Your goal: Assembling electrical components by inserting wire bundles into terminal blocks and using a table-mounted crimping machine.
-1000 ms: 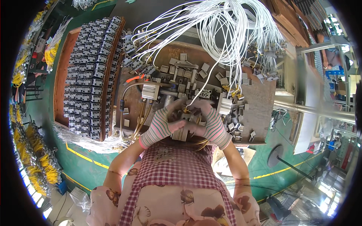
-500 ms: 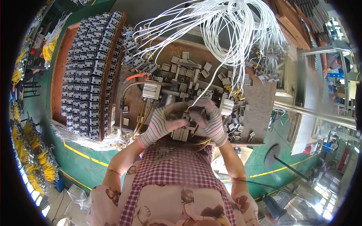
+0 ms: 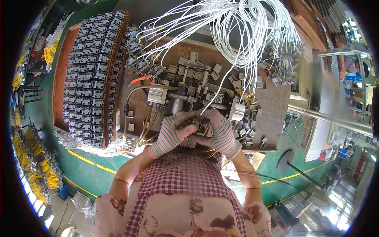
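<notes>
My left hand (image 3: pixel 172 134) and my right hand (image 3: pixel 222 134), both in striped knit gloves, meet in front of the metal clamping fixture (image 3: pixel 193 81). Their fingers are closed around a small dark part with a brassy piece (image 3: pixel 197 123), largely covered by the gloves. From it a white wire (image 3: pixel 216 94) runs up to the big looped bundle of white wires (image 3: pixel 241 37). Just beyond my fingers is a small metal block with round holes (image 3: pixel 215 98), on the fixture.
Rows of dark blocks fill a wooden tray (image 3: pixel 60 91) on the left. Loose silvery metal pieces (image 3: pixel 248 122) lie right of the fixture on the brown bench (image 3: pixel 272 114). Air hoses (image 3: pixel 152 120) loop at its left. A round disc on a pole (image 3: pixel 285 160) stands at the right.
Both hands have drawn slightly closer to my body with the small part, uncovering more of the fixture. My right hand's fingers have shifted around the part. The wire follows.
</notes>
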Motion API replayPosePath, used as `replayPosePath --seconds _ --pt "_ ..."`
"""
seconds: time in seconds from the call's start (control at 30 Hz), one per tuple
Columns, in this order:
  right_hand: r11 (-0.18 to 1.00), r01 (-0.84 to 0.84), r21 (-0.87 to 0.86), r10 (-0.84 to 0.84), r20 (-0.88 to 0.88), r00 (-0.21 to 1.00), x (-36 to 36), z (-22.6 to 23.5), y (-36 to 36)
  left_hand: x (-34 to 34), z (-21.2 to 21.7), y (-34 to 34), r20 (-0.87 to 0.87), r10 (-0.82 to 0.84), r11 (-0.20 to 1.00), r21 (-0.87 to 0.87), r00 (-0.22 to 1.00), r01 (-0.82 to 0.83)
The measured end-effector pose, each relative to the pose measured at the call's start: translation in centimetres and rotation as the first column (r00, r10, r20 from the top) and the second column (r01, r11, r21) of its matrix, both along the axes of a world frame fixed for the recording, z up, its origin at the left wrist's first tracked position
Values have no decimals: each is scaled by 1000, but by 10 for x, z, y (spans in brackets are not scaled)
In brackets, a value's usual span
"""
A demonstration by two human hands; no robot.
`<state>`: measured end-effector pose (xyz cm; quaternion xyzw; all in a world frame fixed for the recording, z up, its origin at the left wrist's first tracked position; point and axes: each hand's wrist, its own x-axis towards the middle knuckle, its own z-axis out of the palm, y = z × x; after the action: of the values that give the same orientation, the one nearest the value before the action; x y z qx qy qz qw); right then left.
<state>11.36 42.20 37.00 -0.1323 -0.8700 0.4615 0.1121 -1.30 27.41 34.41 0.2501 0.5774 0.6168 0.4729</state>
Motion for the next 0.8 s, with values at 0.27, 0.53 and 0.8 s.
replayPosePath --seconds 0.27,0.53,0.8 --pt "991 11 133 -1 -75 997 -6 -6 9 -2 0 7 -80 -8 994 -106 997 -1" --pt "825 13 565 -50 50 997 -22 -32 26 -40 7 13 -908 -342 910 -255 242 326" --pt "921 158 355 -174 13 985 -21 -40 19 -71 -15 36 -810 -496 611 -582 -314 536"
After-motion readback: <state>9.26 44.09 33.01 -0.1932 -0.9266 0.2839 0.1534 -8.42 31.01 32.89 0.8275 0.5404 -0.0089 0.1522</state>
